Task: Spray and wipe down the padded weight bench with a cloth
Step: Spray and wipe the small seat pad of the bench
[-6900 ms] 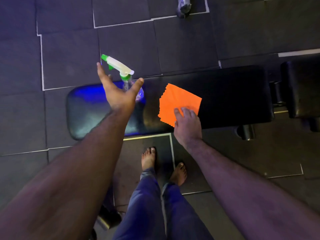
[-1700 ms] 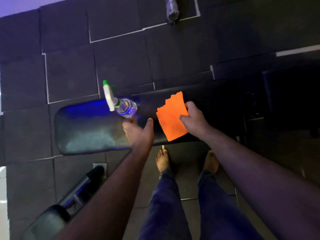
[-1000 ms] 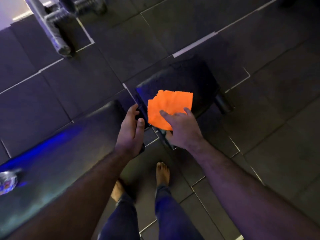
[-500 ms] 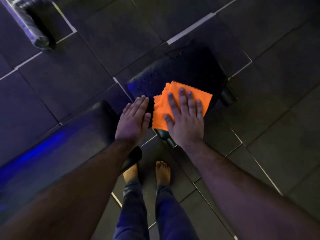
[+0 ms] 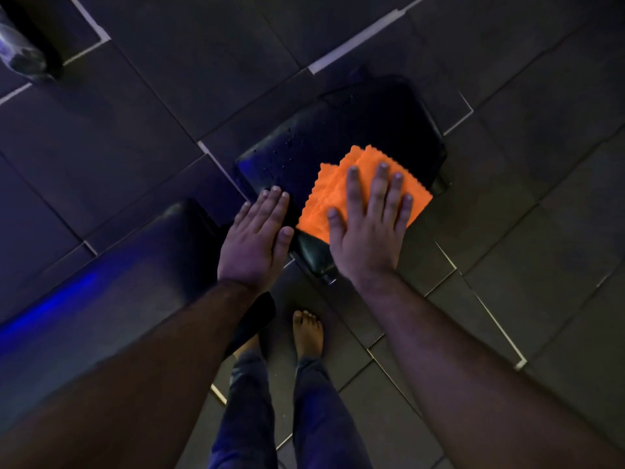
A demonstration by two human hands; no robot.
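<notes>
The right hand point(image 5: 368, 228) lies flat, fingers spread and straight, pressing the orange cloth point(image 5: 324, 201) down on the small black seat pad point(image 5: 355, 130) of the bench. The cloth, with its zigzag edges, covers the pad's near right part, and its right corner reaches the pad's edge. Small droplets speckle the bare pad surface just left of and beyond the cloth. The left hand point(image 5: 257, 242) is flat too, fingers together and straight, holding nothing; it sits over the gap between the seat pad and the long back pad point(image 5: 118, 282), fingertips at the seat pad's near left corner, though whether it touches the padding is hard to tell. The long pad runs off to the lower left with a blue glow along it. Below, the person's bare foot point(image 5: 307, 333) stands on the dark tiled floor point(image 5: 524, 231), legs in dark trousers.
</notes>
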